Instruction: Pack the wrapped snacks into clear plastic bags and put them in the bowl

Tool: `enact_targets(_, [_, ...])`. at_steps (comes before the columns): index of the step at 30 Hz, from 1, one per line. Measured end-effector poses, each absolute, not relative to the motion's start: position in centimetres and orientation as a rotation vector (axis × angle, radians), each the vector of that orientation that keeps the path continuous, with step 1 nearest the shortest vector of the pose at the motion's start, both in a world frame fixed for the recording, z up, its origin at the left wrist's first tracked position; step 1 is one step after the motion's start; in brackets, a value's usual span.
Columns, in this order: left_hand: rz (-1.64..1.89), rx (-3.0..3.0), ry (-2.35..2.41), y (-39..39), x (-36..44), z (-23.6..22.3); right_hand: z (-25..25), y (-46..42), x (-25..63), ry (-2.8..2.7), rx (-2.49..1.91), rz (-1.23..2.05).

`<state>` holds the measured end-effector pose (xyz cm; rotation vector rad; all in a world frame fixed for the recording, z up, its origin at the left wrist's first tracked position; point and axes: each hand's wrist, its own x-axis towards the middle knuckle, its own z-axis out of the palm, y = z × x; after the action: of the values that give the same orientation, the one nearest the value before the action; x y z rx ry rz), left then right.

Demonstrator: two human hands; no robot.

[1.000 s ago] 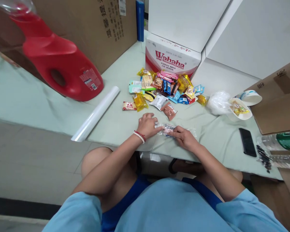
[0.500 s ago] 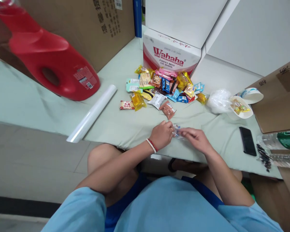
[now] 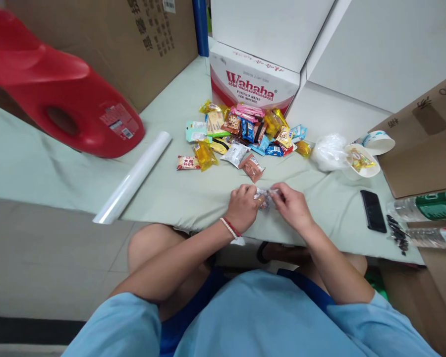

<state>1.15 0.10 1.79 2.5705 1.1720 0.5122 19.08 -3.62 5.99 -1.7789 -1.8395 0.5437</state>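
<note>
Near the table's front edge, my left hand point(image 3: 243, 206) is closed around one side of a small clear plastic packet point(image 3: 263, 198) with blue and red bits of print. From the other side my right hand point(image 3: 290, 204) pinches the crinkled plastic between thumb and fingers. What the packet contains is too small to make out. Just beyond my hands lies a brown snack packet point(image 3: 252, 167), beside a silver-white one point(image 3: 235, 154). Behind these is a pile of colourful wrapped snacks point(image 3: 247, 126). A red-and-white packet point(image 3: 188, 162) touches a yellow one point(image 3: 205, 155) to the left.
A white film roll point(image 3: 134, 178) and a big red jug point(image 3: 67, 99) stand left. Behind the snacks is a Wahaba-style water carton point(image 3: 252, 82). Rightward lie a white plastic bag point(image 3: 329, 151), a paper cup point(image 3: 371, 171), a phone point(image 3: 373, 211) and plastic bottles point(image 3: 431, 206).
My right hand has closed onto the packet's plastic, its fingers now bent in a pinch. Both hands stay near the table edge. The whole view has shifted slightly.
</note>
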Motion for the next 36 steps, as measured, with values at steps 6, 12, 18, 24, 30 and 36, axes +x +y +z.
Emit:
enact_targets(6, [0.779,2.199,1.256,1.6,-0.1,0.7,3.3,-1.3,16.3,-2.025,-1.63,0.479])
enact_targets(12, [0.634,2.079,1.492,2.1,-1.0,0.5,2.6,-2.7,16.6,-1.875,-1.614,0.599])
enact_targets(18, [0.938,1.805,1.066,0.2,-0.9,2.2,3.5,-5.3,16.0,-1.346,-1.639,0.961])
enact_targets(24, [1.004,2.157,0.481,-2.0,-0.2,2.0,2.3,-7.9,16.5,-0.762,-1.449,1.194])
enact_targets(30, [0.791,2.178,0.233,-2.1,0.7,0.8,1.3,-9.6,17.7,-0.533,-1.283,1.311])
enact_targets(36, [0.619,2.117,0.422,-1.4,0.6,-0.1,3.4,-8.8,28.7,-0.613,-1.433,0.865])
